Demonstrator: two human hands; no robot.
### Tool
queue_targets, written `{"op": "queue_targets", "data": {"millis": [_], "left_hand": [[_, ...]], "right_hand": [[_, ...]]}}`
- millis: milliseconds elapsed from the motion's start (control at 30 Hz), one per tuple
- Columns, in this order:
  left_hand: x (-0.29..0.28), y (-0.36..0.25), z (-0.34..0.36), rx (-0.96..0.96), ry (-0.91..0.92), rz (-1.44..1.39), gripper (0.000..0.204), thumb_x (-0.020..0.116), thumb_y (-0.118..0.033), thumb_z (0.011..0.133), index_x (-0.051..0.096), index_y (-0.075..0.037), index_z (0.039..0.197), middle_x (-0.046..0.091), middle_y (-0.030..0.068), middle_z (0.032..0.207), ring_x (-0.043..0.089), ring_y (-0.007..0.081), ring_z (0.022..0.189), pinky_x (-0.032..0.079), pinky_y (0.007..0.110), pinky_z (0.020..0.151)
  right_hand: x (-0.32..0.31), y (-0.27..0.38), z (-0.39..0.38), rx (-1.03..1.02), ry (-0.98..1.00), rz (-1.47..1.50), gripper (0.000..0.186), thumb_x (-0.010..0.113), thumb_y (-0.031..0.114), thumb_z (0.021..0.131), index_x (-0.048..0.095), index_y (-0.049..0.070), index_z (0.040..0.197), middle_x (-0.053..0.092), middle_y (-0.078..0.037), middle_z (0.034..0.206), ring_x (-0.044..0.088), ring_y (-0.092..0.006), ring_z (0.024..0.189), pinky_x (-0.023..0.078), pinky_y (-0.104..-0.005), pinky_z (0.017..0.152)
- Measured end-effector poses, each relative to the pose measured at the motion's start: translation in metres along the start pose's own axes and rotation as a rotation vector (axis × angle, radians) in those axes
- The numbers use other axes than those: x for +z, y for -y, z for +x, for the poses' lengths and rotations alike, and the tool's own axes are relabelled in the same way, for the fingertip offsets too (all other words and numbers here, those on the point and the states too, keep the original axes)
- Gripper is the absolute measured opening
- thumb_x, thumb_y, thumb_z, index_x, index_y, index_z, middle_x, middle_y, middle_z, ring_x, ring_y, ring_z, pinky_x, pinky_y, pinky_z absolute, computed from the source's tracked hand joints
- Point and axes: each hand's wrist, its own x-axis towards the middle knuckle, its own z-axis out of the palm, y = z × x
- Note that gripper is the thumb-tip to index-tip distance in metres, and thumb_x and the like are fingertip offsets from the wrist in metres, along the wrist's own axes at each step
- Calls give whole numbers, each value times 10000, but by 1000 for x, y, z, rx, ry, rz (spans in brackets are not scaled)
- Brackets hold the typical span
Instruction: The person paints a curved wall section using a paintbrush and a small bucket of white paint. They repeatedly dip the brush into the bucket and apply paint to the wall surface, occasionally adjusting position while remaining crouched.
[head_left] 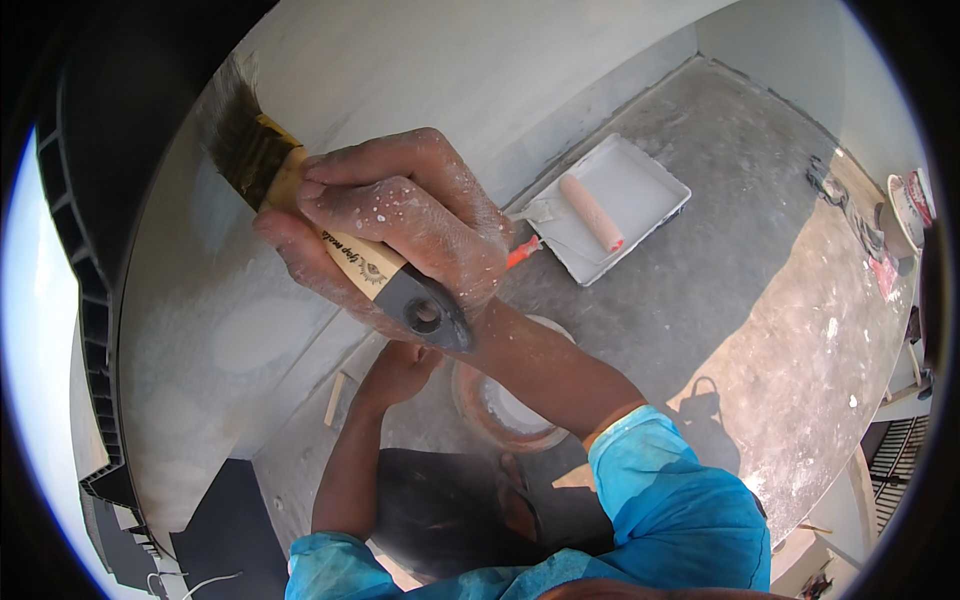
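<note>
In front of the pale wall (pixel 270 330), my right hand (pixel 410 210) is closed around the handle of a paintbrush (pixel 365 262). The brush has a light wooden handle with a dark end, and its dark bristles point up and left against the wall. Lower down, partly hidden behind the right wrist, is my left hand (pixel 398 372). Its visible fingers are curled; whatever they may hold does not show. Just right of it on the floor stands a round bucket (pixel 466 392) with whitish paint inside, partly covered by my right forearm.
Beyond the bucket lies a white paint tray (pixel 650 165) with a pinkish paint roller (pixel 592 213) in it. A red handle (pixel 523 251) sticks out beside it. Rags (pixel 850 205) and a bowl (pixel 903 213) lie far right on the grey floor (pixel 730 130). A wood strip (pixel 335 398) is near the wall.
</note>
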Motion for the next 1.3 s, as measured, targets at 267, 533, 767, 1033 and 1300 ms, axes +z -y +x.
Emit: {"op": "queue_targets", "data": {"millis": [267, 533, 767, 1033, 1300], "left_hand": [[11, 7, 9, 50, 5, 18, 346, 569, -213, 1009, 597, -17, 1292, 728, 137, 1121, 708, 266, 1018, 526, 386, 892], [8, 10, 8, -64, 88, -177, 319, 540, -213, 1035, 609, -26, 1284, 731, 125, 1114, 720, 195, 946, 535, 342, 844], [5, 0, 8, -95, 105, -157, 324, 541, -209, 1023, 607, -25, 1282, 728, 134, 1103, 719, 197, 935, 535, 345, 838], [8, 8, 7, -97, 102, -176, 344, 563, -232, 1010, 612, -33, 1286, 731, 119, 1077, 717, 192, 920, 535, 347, 840], [14, 36, 30, -80, 269, -635, 404, 592, -248, 1048, 542, -49, 1395, 626, 120, 1360, 560, 162, 1283, 449, 341, 1072]], "right_hand": [[-11, -8, 5, 4, 0, 108, 262, 891, 5, 729, 671, 87, 845, 682, -72, 888, 700, -189, 777, 564, -243, 634], [-20, -26, 14, 19, -8, 42, 246, 882, 11, 723, 683, 77, 853, 687, -76, 916, 701, -206, 819, 577, -259, 674], [-29, -30, 21, 14, 19, -28, 235, 874, 16, 718, 694, 68, 860, 690, -80, 940, 702, -221, 856, 588, -272, 709], [-37, -20, 4, -10, 108, -141, 225, 864, 22, 712, 706, 59, 868, 694, -84, 967, 703, -238, 898, 602, -288, 748], [-17, 44, -42, 105, 357, 124, 235, 845, 19, 731, 720, 52, 927, 699, -78, 1057, 703, -238, 896, 620, -305, 779]]}}
